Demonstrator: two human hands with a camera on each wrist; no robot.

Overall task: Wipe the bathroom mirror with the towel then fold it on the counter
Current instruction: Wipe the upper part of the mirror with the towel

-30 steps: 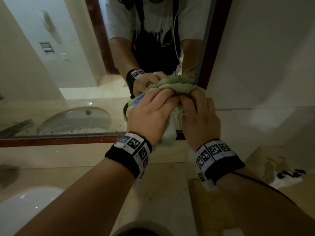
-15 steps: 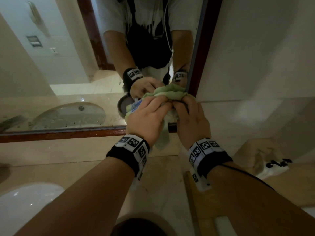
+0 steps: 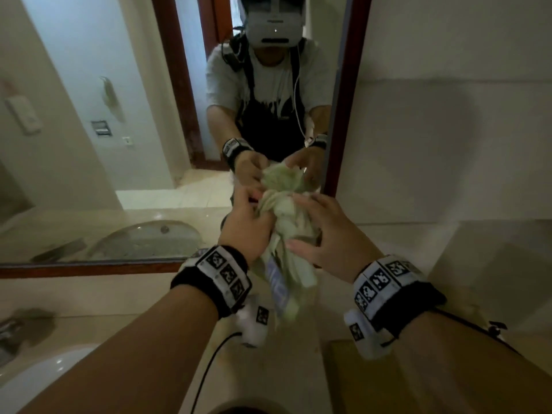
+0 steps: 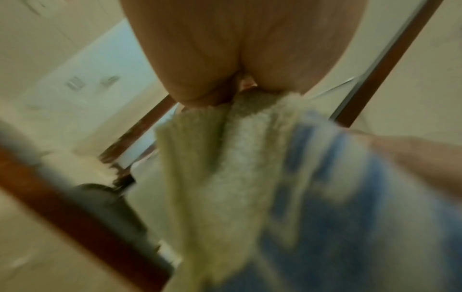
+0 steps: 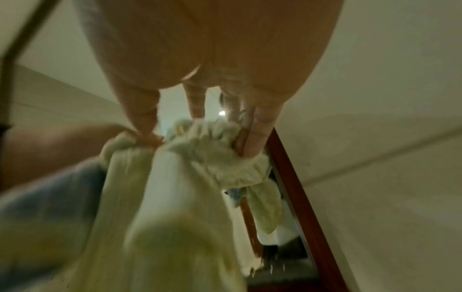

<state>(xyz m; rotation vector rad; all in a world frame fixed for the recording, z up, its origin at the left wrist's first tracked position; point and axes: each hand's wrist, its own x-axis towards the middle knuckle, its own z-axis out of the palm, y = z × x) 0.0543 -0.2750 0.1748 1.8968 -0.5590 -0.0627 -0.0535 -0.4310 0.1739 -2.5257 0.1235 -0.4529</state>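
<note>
Towel (image 3: 283,234), a second ago wadded flat on the mirror (image 3: 143,121), now hangs bunched above the worktop (image 3: 143,297); left hand (image 3: 249,231) fingers clench it, right hand (image 3: 325,237) fingers pinch its top, so wiping looks finished

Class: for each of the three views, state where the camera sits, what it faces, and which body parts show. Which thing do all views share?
Head: on the head, facing the mirror; both forearms, left hand, right hand.
Left wrist: along the left hand toward the mirror frame.
Right wrist: along the right hand; fingers pinch cloth.
Shared: the towel.
</note>
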